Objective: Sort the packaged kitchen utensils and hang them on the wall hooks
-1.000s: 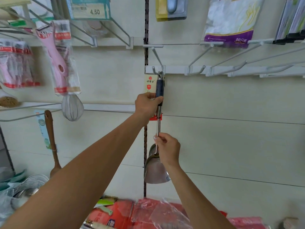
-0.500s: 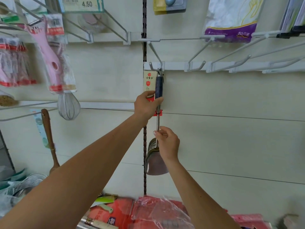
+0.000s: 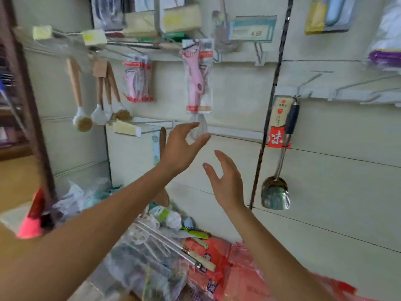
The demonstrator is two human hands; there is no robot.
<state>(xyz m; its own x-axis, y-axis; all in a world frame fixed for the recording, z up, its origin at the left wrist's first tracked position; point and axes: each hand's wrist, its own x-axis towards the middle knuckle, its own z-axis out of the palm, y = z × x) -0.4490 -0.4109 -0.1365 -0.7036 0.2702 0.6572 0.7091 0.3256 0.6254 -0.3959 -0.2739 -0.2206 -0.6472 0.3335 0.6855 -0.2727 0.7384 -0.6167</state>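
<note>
A steel spatula (image 3: 280, 170) with a dark handle and a red-and-cream label hangs from a wall hook (image 3: 297, 97) at the right. Neither hand touches it. My left hand (image 3: 180, 148) is raised in mid-air left of it, fingers spread and empty, in front of a whisk. My right hand (image 3: 225, 181) hovers just below and to the right, also spread and empty. On the shelf below lies a pile of packaged utensils (image 3: 165, 253), among them steel tools with pale handles and red bags.
A pink packaged peeler (image 3: 196, 77) hangs above my left hand, with more pink packs and wooden-handled brushes (image 3: 86, 98) to the left. White wire hooks (image 3: 368, 92) stick out from the rail at the right. A dark shelf post (image 3: 32, 118) stands at the far left.
Both hands have let go of the spatula, which now hangs on its hook. The hands have moved left and away from it, and the view has swung left.
</note>
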